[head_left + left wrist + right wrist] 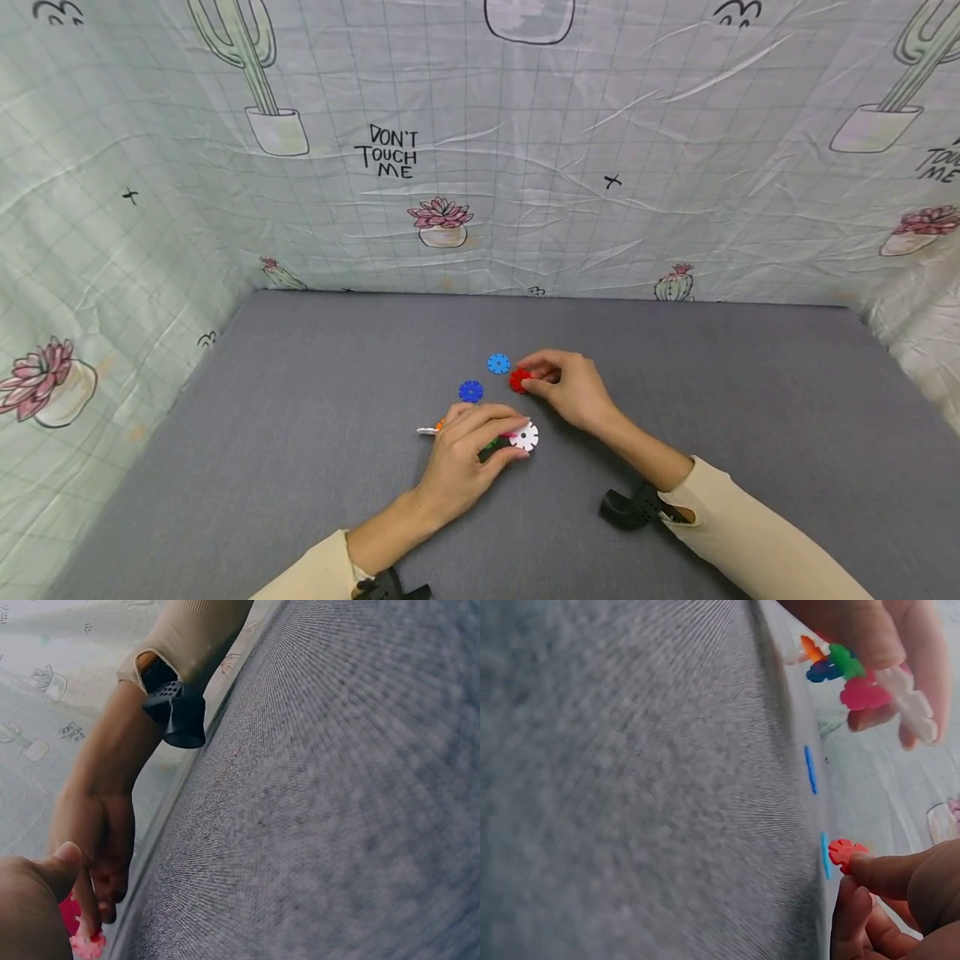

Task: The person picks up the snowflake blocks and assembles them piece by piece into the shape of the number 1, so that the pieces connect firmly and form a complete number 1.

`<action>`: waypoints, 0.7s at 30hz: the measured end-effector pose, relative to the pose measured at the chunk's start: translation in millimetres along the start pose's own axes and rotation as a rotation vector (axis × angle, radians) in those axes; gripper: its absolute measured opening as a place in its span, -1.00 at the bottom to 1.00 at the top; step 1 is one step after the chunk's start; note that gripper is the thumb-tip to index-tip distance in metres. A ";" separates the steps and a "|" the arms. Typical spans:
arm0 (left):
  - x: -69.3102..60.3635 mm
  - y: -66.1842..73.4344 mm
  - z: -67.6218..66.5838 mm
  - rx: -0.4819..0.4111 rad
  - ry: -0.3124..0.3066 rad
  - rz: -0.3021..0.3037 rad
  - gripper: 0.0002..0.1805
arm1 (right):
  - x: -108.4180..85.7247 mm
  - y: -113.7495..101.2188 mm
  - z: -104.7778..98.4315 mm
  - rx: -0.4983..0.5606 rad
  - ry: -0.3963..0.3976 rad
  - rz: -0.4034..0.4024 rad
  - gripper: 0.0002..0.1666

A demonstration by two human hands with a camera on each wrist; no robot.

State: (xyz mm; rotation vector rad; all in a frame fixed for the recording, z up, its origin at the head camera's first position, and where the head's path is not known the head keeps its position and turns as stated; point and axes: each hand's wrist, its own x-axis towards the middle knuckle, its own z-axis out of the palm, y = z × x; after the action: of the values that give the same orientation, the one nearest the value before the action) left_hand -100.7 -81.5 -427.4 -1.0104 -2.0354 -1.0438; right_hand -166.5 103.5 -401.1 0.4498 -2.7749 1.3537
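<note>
My left hand (461,454) grips a chain of notched plastic discs joined edge to edge. A white disc (526,437) stands at its right end, by the thumb and fingertips. In the right wrist view, a pink disc (864,693), a green disc (846,661), a blue disc (823,671) and an orange disc (811,648) follow along the chain. Another white disc (426,431) sticks out at the left end. Between thumb and fingers, my right hand (576,390) pinches a red disc (519,381), apart from the chain.
Beyond the left hand, a dark blue disc (471,391) and a light blue disc (498,363) lie flat on the grey table (337,375). A patterned cloth (540,167) hangs behind and at the sides. Each wrist wears a black device (632,508).
</note>
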 end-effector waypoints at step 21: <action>1.6 1.1 -1.2 -0.001 0.003 -0.021 -0.56 | -50.6 -5.9 -30.7 0.266 -0.091 0.102 -0.72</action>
State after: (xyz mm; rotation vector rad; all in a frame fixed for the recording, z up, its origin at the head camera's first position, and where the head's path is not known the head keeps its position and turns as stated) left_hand -100.4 -81.6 -425.2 -0.9895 -2.0476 -1.0564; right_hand -119.7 136.3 -384.7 0.3904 -2.7307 1.7803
